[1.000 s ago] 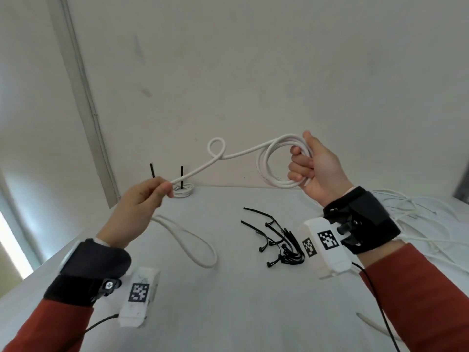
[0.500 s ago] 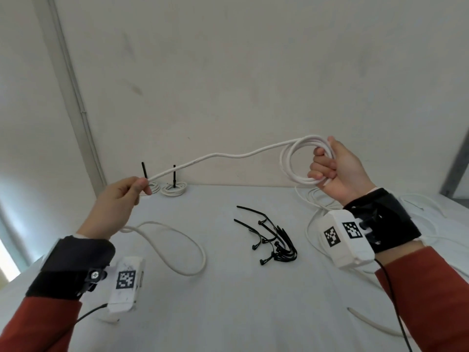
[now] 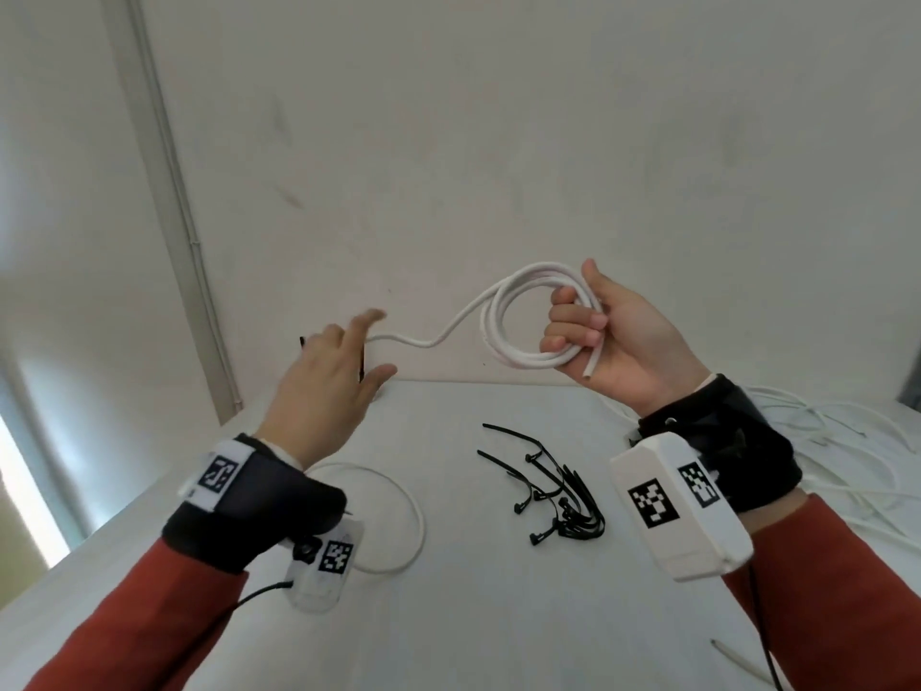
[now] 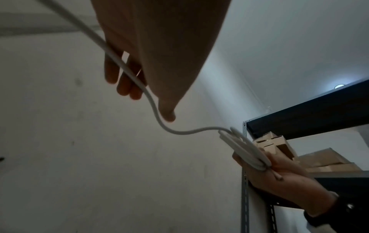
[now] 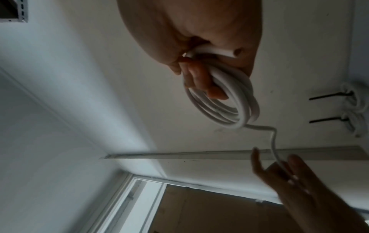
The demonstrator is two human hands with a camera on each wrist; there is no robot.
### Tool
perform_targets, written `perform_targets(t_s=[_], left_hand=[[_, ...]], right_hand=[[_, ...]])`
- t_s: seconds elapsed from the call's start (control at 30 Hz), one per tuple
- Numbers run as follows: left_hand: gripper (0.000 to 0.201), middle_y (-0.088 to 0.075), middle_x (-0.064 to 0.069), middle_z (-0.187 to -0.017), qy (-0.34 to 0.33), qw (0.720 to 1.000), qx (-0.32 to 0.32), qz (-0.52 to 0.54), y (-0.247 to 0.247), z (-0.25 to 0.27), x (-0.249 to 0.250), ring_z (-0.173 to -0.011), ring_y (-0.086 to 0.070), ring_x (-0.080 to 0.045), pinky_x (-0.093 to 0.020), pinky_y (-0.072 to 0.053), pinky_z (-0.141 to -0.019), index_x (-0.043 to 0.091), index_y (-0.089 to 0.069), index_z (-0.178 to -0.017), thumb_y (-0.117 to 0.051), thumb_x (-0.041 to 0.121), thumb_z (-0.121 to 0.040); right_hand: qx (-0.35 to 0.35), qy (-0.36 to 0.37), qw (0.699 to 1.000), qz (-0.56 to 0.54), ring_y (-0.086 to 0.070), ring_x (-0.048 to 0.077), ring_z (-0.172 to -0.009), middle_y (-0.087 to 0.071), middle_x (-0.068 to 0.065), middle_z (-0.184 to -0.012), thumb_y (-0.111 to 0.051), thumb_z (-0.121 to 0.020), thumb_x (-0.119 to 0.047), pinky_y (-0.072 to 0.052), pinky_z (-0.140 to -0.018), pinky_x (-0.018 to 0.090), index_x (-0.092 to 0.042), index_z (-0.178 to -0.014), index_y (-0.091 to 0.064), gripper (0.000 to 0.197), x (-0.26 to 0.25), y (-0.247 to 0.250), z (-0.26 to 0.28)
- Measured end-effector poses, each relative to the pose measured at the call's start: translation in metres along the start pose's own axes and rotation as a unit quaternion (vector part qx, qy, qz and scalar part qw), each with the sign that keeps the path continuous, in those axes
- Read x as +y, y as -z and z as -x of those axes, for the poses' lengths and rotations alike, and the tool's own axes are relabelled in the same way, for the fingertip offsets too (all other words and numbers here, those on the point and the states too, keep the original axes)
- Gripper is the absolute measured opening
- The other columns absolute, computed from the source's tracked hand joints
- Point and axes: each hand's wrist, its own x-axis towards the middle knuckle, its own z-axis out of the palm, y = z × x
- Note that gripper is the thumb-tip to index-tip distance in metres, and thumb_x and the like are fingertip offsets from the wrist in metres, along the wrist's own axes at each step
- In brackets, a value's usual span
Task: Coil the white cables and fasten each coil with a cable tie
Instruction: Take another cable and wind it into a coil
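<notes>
Plain pale wall point(image 3: 498, 142) behind, white tabletop point(image 3: 498, 615) below, and up in the air above the black cable ties point(image 3: 553, 496) hangs the coil point(image 3: 491, 324). It's several turns of white cable, gripped by the right hand point(image 3: 623, 341): fingers curled through the ring, thumb over the top, cut end poking out beneath. One strand point(image 3: 426, 344) snakes off up and to the left of the ties to the left hand point(image 3: 324, 391). That hand's fingers are spread and fairly straight, and the cable lies across them rather than being pinched. The slack lies in a wide loop point(image 3: 420, 521) on the tabletop, left of the ties.

By my reckoning the coiling is about midway, with that loop left to gather. To do it well:
- Let the cable slide loosely through the left hand.
- Match each new turn to the ring already held.
- Seat it flat under the right thumb.
- Let the S-bend untwist so nothing kinks.

The ties wait directly underneath.

Further out, beyond the ties by the wall, two finished coils point(image 5: 357, 102) show their black tails. Right of the ties sprawl loose cables point(image 3: 837, 431). For containers there are only cardboard boxes point(image 4: 277, 145) on a shelf point(image 4: 311, 113), and I can't tell what's in them.
</notes>
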Motion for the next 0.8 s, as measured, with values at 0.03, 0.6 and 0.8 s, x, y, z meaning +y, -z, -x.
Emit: perform_targets(t_s=[0.03,0.6,0.8], left_hand=[[0.051,-0.053,-0.011,-0.1,-0.005,1.0,-0.018,0.006,0.0,-0.002,0.006,-0.093,-0.055,-0.034,-0.047,-0.047,-0.077,0.021,-0.038,-0.139,-0.038,0.044,-0.093],[0.043,-0.056,0.01,-0.064,-0.114,0.974,-0.099,0.167,-0.006,0.011,0.058,-0.065,-0.053,-0.014,-0.032,-0.041,-0.062,0.02,-0.061,-0.106,-0.032,0.051,-0.096],[0.027,-0.052,0.02,-0.056,-0.109,0.966,-0.155,0.176,-0.002,0.012,0.068,-0.063,-0.052,-0.011,-0.028,-0.041,-0.062,0.02,-0.06,-0.109,-0.038,0.032,-0.1]], right_hand=[[-0.012,0.011,1.0,-0.025,-0.032,0.007,-0.035,-0.032,-0.007,-0.041,-0.035,-0.099,-0.046,-0.044,-0.049,0.018,-0.013,-0.068,-0.048,0.048,-0.001,-0.002,0.0],[0.009,0.306,0.948,-0.088,-0.045,0.01,-0.05,-0.051,-0.004,-0.061,-0.036,-0.103,-0.029,-0.041,-0.064,0.023,-0.012,-0.079,-0.047,0.032,0.018,-0.032,-0.026],[0.065,0.355,0.933,-0.001,-0.046,0.011,-0.046,-0.052,-0.003,-0.056,-0.038,-0.103,-0.021,-0.042,-0.056,0.023,-0.01,-0.081,-0.046,0.026,0.028,-0.046,-0.034]])
